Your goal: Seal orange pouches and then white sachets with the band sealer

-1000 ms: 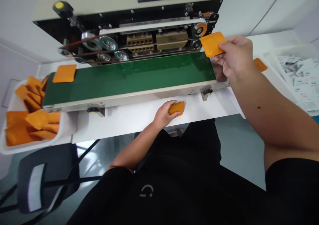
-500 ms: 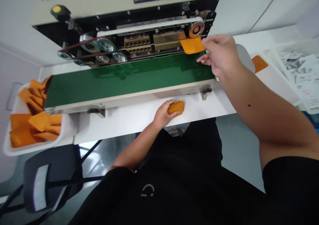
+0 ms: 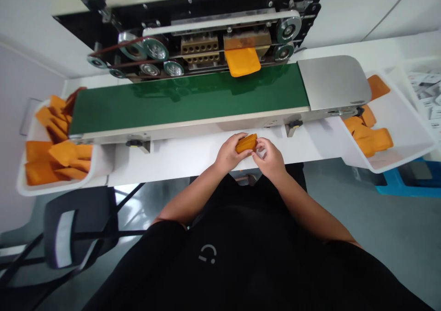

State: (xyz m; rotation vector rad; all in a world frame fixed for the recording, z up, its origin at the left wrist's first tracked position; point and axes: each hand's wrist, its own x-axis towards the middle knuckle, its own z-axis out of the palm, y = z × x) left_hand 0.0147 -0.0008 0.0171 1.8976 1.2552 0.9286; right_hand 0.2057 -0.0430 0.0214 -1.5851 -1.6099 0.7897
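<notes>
My left hand [image 3: 229, 153] grips a small stack of orange pouches [image 3: 246, 143] just above the white table's front edge. My right hand [image 3: 270, 158] has come in from the other side, its fingers against the right end of the stack. A single orange pouch [image 3: 242, 61] lies on the far edge of the green conveyor belt [image 3: 186, 100], its top tucked beneath the brass blocks of the band sealer [image 3: 200, 44]. Neither hand touches the belt or that pouch.
White trays of orange pouches stand at both belt ends: left tray [image 3: 31, 164], right tray [image 3: 389, 141]. A steel plate [image 3: 334, 82] ends the belt on the right. Printed sheets [image 3: 427, 95] lie far right. Below are a black chair [image 3: 76, 228] and blue crate [image 3: 409, 178].
My right hand has left the pouch on the belt and moved to the stack beside my left hand. That pouch has travelled left along the sealer. The view has tilted, showing more of the right side.
</notes>
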